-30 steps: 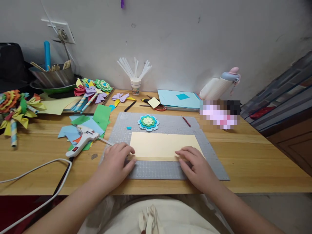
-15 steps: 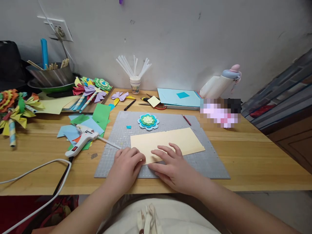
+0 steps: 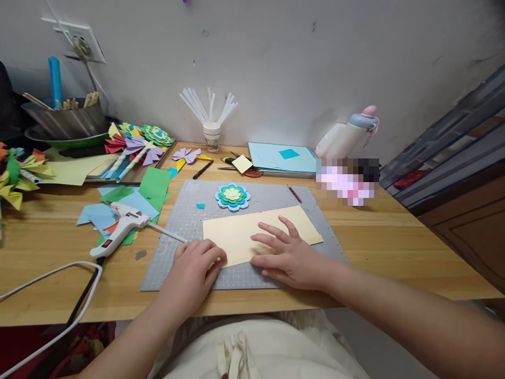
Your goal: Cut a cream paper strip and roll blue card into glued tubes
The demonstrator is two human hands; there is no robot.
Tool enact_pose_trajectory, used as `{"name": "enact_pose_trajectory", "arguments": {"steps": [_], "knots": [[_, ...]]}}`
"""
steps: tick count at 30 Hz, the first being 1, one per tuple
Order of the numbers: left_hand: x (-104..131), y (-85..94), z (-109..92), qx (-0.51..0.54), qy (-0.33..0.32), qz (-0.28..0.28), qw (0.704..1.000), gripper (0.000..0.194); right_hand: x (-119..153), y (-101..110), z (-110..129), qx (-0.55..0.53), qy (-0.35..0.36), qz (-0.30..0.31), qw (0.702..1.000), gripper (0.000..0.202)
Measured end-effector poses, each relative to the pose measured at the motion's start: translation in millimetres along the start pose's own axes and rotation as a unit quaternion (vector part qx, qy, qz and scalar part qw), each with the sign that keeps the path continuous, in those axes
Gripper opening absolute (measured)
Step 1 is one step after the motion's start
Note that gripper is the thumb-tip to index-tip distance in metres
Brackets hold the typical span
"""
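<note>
A long cream paper strip (image 3: 232,234) lies at a slant on the grey cutting mat (image 3: 181,208), with a narrow fold along its near edge. At its near left corner, my left hand (image 3: 197,266) pinches the paper between thumb and curled fingers. My right hand (image 3: 290,252) rests over the near edge, right of the middle, with its fingers spread. Just beyond the strip sits a layered paper flower (image 3: 232,196) in blue, green and cream. A small blue scrap (image 3: 200,206) lies left of the flower.
On the left, a white glue gun (image 3: 124,226) lies on coloured paper, its nozzle over the mat. Behind the mat are a cup of white sticks (image 3: 212,138), a black pen (image 3: 203,169), scissors (image 3: 252,172) and blue sheets (image 3: 268,157). A dark red pencil (image 3: 294,193) lies on the mat.
My right hand has slid to the right along the strip's near edge, away from my left hand, which still holds the corner. The whole view has shifted slightly.
</note>
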State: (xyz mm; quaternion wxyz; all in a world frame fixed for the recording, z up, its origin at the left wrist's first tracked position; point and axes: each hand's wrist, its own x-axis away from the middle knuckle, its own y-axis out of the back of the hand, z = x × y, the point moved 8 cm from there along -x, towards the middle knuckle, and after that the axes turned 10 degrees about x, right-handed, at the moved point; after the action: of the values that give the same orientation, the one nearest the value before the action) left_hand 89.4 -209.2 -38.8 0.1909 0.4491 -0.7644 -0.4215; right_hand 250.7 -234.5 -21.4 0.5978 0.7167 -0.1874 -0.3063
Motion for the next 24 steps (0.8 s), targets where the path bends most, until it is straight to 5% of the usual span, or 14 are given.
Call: {"name": "enact_pose_trajectory", "arguments": {"steps": [11,24], "knots": [[-0.8,-1.2,2.2,-0.011,0.002,0.003,1.000,0.022,72.6,6.3,-62.5,0.069,-0.046,0.049,0.995,0.025],[-1.1,-2.3,3.4,-0.019,-0.003,0.009,1.000,0.019,124.2,7.5,-116.4,0.112,-0.064,0.118,0.984,0.027]]}}
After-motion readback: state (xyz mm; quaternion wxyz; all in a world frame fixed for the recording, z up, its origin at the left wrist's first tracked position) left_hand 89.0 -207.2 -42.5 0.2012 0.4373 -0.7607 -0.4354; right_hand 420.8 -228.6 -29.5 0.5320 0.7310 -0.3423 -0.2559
